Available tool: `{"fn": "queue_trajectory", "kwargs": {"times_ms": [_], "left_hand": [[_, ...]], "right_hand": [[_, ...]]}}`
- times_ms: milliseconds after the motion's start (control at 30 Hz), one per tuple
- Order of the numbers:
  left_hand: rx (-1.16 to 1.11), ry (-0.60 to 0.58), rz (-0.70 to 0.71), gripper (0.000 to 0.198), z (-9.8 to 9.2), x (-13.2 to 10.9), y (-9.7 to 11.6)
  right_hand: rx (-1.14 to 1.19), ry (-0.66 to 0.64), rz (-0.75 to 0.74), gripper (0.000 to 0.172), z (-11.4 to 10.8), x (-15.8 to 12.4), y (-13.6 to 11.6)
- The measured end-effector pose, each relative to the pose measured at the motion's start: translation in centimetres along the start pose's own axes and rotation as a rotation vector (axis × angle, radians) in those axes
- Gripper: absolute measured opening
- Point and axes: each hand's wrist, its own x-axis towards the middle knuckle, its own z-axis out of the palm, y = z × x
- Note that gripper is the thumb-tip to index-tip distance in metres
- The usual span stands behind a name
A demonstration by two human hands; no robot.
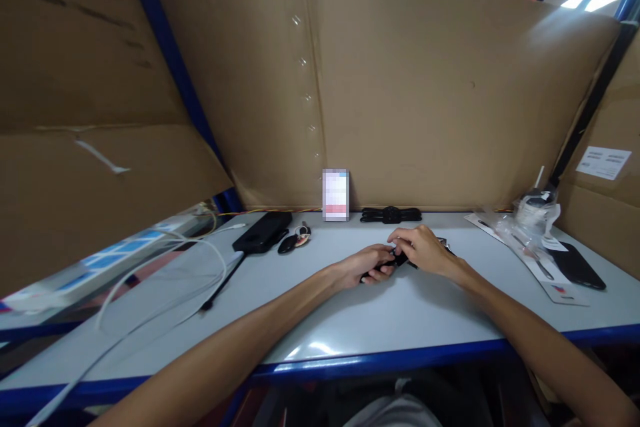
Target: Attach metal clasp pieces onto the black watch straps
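My left hand (367,265) is closed around a small black strap-like thing (400,259), just above the white tabletop. My right hand (420,247) bends over the same piece from the right, its fingers curled and pinching at it. Part of the black piece shows between the hands, and a bit with a metallic glint (443,241) sticks out behind the right hand. Fingers cover most of it, so its exact kind is hidden. Behind the hands lies a folded bundle of black straps (391,215).
A lit phone (335,195) leans on the cardboard wall (450,100). To the left are a black power bank (263,232), keys (295,240), white cables (165,300) and a power strip (120,260). On the right are a blister-packed tool (537,260), a wrapped cup (535,210) and a dark phone (577,265).
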Motion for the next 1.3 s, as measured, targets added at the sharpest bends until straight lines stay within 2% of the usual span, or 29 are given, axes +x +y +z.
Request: {"fn": "queue_trajectory", "kwargs": {"times_ms": [67,233,400,567,767,1000,1100,1200,1267,1300], "left_hand": [[0.001,0.006,-0.004,0.012,0.0,0.0,0.0],[-0.006,0.004,0.0,0.014,0.0,-0.1,0.1],[0.004,-0.014,0.001,0.012,0.1,-0.1,0.1],[0.009,-0.001,-0.008,0.014,0.0,-0.1,0.0],[0.018,-0.016,0.006,0.01,0.1,-0.2,0.0],[0.011,0.025,0.044,0.015,0.8,-0.7,0.1],[0.01,0.089,0.106,0.016,1.3,-0.5,-0.4],[-0.019,0.212,0.21,0.02,1.5,0.0,-0.9],[-0.031,0.283,0.304,0.027,1.4,0.4,-1.2],[-0.031,0.311,0.351,0.031,1.3,0.5,-1.3]], "right_hand": [[0.009,0.006,-0.01,0.03,0.0,0.0,0.0],[-0.144,0.035,0.017,0.03,-0.2,-0.1,-0.2],[0.023,0.016,0.001,0.03,-0.2,0.0,-0.3],[-0.138,0.044,-0.006,0.031,-0.1,-0.1,0.0],[0.077,0.046,0.009,0.03,-0.1,0.1,0.8],[0.1,0.077,0.027,0.029,-0.1,0.3,0.9],[0.074,0.16,0.071,0.027,-0.2,0.3,0.9],[0.069,0.341,0.152,0.024,-0.7,0.4,1.3],[0.146,0.421,0.186,0.021,-1.0,0.6,1.8],[0.223,0.421,0.204,0.02,-1.1,0.6,2.0]]}}
